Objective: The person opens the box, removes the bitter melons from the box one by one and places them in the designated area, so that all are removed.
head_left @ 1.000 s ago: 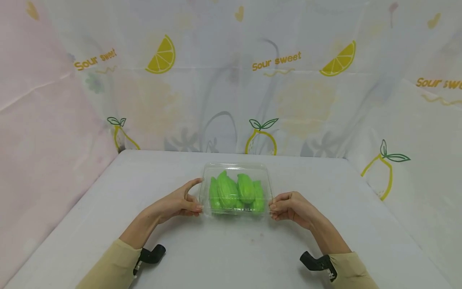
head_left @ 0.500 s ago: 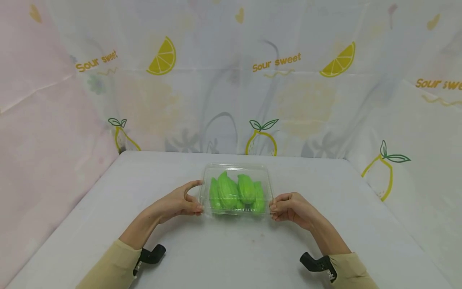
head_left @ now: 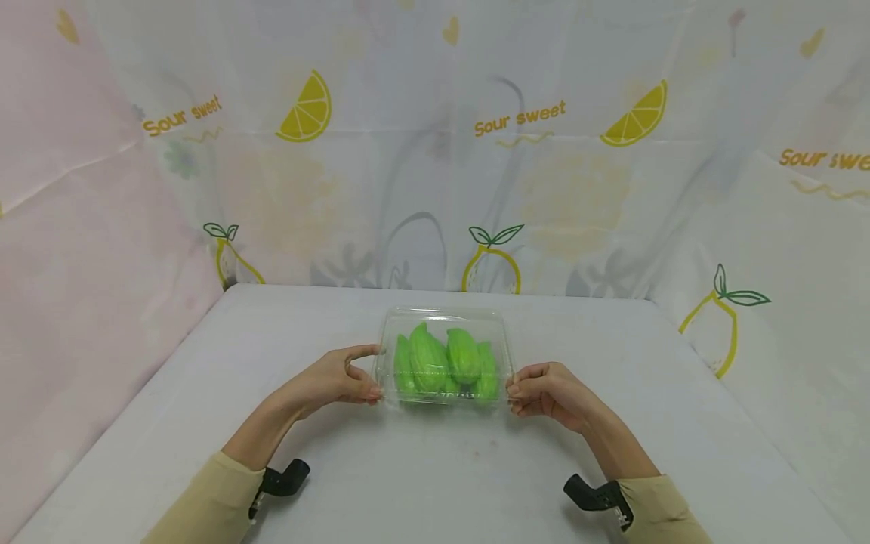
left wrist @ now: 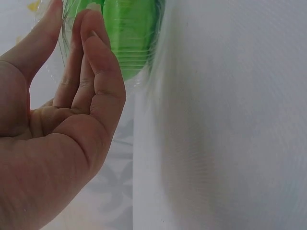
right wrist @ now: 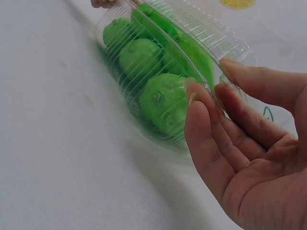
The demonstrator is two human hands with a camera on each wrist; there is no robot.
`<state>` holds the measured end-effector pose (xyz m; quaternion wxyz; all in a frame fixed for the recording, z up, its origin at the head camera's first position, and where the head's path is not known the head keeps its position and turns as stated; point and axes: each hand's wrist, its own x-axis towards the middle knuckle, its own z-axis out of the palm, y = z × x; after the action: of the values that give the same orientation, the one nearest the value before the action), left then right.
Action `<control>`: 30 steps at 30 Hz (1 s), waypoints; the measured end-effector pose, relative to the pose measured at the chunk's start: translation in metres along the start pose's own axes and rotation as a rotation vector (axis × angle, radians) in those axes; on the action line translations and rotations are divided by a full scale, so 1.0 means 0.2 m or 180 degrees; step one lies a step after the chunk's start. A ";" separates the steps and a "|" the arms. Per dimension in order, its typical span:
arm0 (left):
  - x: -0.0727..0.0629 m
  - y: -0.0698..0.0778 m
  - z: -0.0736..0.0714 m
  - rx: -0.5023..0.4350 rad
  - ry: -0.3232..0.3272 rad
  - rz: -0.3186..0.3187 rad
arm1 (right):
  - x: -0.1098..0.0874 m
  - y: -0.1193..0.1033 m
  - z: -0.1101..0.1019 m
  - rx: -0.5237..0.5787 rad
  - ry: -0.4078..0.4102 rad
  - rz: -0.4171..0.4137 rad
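A clear plastic clamshell box [head_left: 442, 313] rests on the white table, with its lid down. Several bright green, elongated, ridged fruits [head_left: 428, 361] lie inside; their exact kind is unclear. My left hand [head_left: 333, 380] holds the box's left side, the thumb high on the edge and the other fingers low at the front corner. In the left wrist view, those fingers [left wrist: 103, 81] bend lightly against the side wall. At the opposite corner, my right hand [head_left: 553, 393] pinches the rim; the right wrist view has its thumb [right wrist: 259, 81] on the lid edge, with fingertips below.
The white tabletop [head_left: 435, 483] spreads around the box. A lemon-printed cloth [head_left: 408, 166] hangs behind and at the sides. Black wrist cameras [head_left: 288, 477] are strapped at both beige sleeves [head_left: 204, 502].
The left hand's uppermost digit has straightened and lowered slightly along the box's left edge. The box and the right hand stay nearly in place.
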<state>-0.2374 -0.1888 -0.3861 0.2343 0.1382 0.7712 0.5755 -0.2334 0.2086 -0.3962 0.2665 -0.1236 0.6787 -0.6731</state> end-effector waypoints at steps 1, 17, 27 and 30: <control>0.00 0.00 0.00 0.0013 0.0001 0.0004 | 0.00 0.00 0.00 0.0005 -0.0005 -0.0004; 0.01 -0.01 0.00 0.0060 0.0008 0.0037 | 0.00 0.01 0.00 0.0079 -0.0051 -0.0009; 0.01 -0.02 0.00 -0.0005 0.0014 0.0055 | 0.00 0.00 0.01 0.0053 0.0007 -0.0003; 0.02 -0.03 0.00 -0.0047 0.0006 0.0066 | 0.00 0.00 0.01 0.0025 0.0052 0.0009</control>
<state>-0.2403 -0.1894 -0.3924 0.2286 0.1440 0.7657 0.5837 -0.2329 0.2071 -0.3960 0.2624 -0.1161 0.6784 -0.6764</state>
